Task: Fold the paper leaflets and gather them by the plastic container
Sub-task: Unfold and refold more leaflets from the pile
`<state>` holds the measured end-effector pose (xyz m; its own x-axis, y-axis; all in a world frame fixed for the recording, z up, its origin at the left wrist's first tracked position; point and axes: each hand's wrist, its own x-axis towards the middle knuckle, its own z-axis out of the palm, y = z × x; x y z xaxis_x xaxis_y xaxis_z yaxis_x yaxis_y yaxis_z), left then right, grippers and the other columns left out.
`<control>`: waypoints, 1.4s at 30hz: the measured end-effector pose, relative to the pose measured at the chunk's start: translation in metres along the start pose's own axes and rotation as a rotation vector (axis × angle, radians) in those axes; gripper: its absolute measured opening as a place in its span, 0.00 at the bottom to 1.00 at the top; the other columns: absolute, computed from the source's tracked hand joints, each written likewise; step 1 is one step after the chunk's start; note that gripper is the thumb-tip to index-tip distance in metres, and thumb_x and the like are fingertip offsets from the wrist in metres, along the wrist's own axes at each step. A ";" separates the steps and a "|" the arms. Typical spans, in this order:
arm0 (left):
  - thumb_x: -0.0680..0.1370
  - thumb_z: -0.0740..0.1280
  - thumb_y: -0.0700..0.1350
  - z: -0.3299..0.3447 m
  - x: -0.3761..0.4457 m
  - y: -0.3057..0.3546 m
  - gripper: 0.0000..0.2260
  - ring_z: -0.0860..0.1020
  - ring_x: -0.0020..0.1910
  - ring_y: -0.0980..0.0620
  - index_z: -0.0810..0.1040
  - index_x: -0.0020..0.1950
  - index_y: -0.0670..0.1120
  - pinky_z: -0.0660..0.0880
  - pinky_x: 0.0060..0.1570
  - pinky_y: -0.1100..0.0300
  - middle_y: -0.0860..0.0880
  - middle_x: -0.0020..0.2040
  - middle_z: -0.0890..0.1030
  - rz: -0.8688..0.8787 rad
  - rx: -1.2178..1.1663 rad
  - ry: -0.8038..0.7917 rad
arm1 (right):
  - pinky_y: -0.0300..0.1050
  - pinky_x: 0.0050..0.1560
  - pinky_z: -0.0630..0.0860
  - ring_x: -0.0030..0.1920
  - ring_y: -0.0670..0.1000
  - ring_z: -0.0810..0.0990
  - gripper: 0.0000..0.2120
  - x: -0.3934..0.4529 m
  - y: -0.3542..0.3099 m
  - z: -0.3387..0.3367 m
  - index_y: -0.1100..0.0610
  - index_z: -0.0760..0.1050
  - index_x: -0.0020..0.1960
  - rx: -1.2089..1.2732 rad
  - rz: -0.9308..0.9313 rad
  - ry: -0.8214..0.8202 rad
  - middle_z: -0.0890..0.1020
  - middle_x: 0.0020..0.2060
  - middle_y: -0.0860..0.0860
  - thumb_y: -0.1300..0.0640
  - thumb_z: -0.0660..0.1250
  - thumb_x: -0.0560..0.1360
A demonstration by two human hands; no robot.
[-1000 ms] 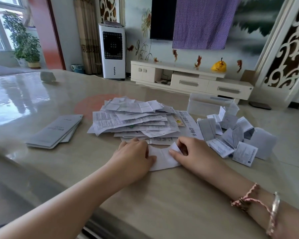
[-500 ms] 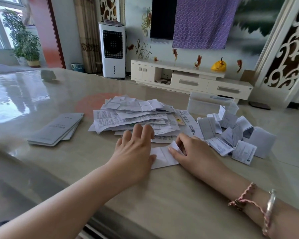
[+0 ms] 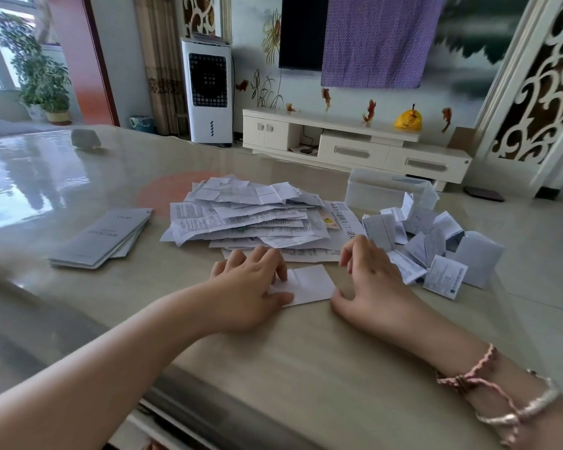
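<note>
A small white folded leaflet [image 3: 309,284] lies flat on the table in front of me. My left hand [image 3: 247,284] rests on its left edge with fingers and thumb pressing it down. My right hand [image 3: 368,280] sits just right of it, fingers loosely bent, thumb beside the paper's right corner, holding nothing. Behind lies a heap of unfolded printed leaflets [image 3: 254,216]. To the right, several folded leaflets [image 3: 429,245] are gathered in front of a clear plastic container [image 3: 381,190].
A stack of grey booklets [image 3: 101,238] lies at the left on the glossy table [image 3: 290,368]. A small grey object [image 3: 85,138] sits far left. Beyond the table stand a white air cooler [image 3: 208,92] and a TV cabinet [image 3: 355,147].
The right hand has let go of the leaflet's flap and drawn off to the right. The leaflet now lies flat, folded smaller, and the left hand's fingers have come back down onto it.
</note>
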<state>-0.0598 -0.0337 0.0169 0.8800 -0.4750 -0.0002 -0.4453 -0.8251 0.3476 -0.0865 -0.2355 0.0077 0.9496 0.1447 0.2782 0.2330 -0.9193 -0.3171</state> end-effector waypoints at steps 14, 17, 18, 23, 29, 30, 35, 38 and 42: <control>0.79 0.60 0.56 -0.016 -0.005 -0.018 0.11 0.62 0.60 0.55 0.64 0.60 0.64 0.61 0.64 0.55 0.64 0.59 0.64 0.068 -0.085 -0.230 | 0.34 0.66 0.65 0.65 0.35 0.69 0.17 0.003 0.008 -0.017 0.43 0.75 0.59 0.229 -0.317 -0.135 0.74 0.62 0.35 0.52 0.72 0.72; 0.77 0.62 0.59 -0.018 -0.003 -0.016 0.11 0.65 0.57 0.56 0.67 0.59 0.62 0.65 0.65 0.52 0.64 0.56 0.67 0.049 -0.139 -0.221 | 0.33 0.68 0.63 0.66 0.34 0.67 0.19 0.006 0.013 -0.020 0.43 0.75 0.61 0.169 -0.357 -0.165 0.75 0.62 0.35 0.54 0.72 0.73; 0.76 0.63 0.59 -0.018 -0.002 -0.014 0.12 0.66 0.57 0.55 0.68 0.58 0.61 0.65 0.65 0.51 0.64 0.55 0.67 0.047 -0.149 -0.212 | 0.34 0.68 0.62 0.67 0.35 0.66 0.19 0.007 0.015 -0.019 0.42 0.75 0.61 0.126 -0.377 -0.155 0.75 0.62 0.36 0.55 0.72 0.73; 0.72 0.68 0.62 -0.017 0.001 -0.007 0.15 0.66 0.54 0.54 0.71 0.55 0.59 0.65 0.61 0.53 0.61 0.52 0.70 0.055 -0.097 -0.109 | 0.44 0.65 0.68 0.64 0.46 0.74 0.12 0.014 0.016 -0.011 0.50 0.80 0.54 -0.089 -0.511 -0.055 0.82 0.53 0.42 0.60 0.67 0.73; 0.71 0.72 0.55 -0.012 0.008 -0.003 0.07 0.69 0.51 0.58 0.76 0.46 0.59 0.65 0.55 0.57 0.62 0.45 0.76 0.116 -0.105 0.075 | 0.43 0.60 0.71 0.58 0.42 0.76 0.06 0.011 0.008 -0.016 0.50 0.82 0.46 0.124 -0.477 0.120 0.82 0.46 0.44 0.60 0.72 0.72; 0.71 0.72 0.51 -0.013 0.009 -0.003 0.05 0.71 0.48 0.59 0.78 0.44 0.58 0.67 0.53 0.58 0.61 0.43 0.77 0.139 -0.139 0.115 | 0.41 0.59 0.71 0.56 0.42 0.77 0.07 0.010 0.006 -0.018 0.50 0.82 0.46 0.206 -0.463 0.121 0.81 0.46 0.44 0.62 0.73 0.71; 0.69 0.74 0.45 -0.014 0.009 0.003 0.04 0.74 0.38 0.57 0.81 0.39 0.53 0.70 0.39 0.64 0.59 0.36 0.79 0.199 -0.262 0.178 | 0.39 0.52 0.73 0.51 0.47 0.79 0.06 0.001 -0.004 -0.026 0.49 0.82 0.45 0.453 -0.345 0.019 0.82 0.42 0.43 0.59 0.74 0.71; 0.70 0.72 0.43 -0.007 0.010 0.002 0.06 0.75 0.42 0.57 0.82 0.42 0.55 0.71 0.43 0.64 0.59 0.40 0.81 0.200 -0.227 0.108 | 0.44 0.50 0.77 0.47 0.45 0.81 0.04 -0.001 -0.002 -0.025 0.49 0.82 0.45 0.515 -0.242 -0.137 0.84 0.42 0.45 0.57 0.73 0.72; 0.73 0.70 0.45 -0.006 0.009 -0.001 0.04 0.78 0.44 0.52 0.83 0.43 0.55 0.76 0.46 0.58 0.57 0.43 0.82 0.141 -0.276 0.025 | 0.46 0.50 0.77 0.44 0.47 0.82 0.03 -0.001 0.000 -0.028 0.50 0.83 0.45 0.520 -0.178 -0.266 0.85 0.41 0.46 0.57 0.73 0.72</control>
<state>-0.0507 -0.0355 0.0226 0.8182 -0.5682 0.0882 -0.5046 -0.6359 0.5839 -0.0931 -0.2461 0.0329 0.8909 0.4278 0.1527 0.4012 -0.5835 -0.7061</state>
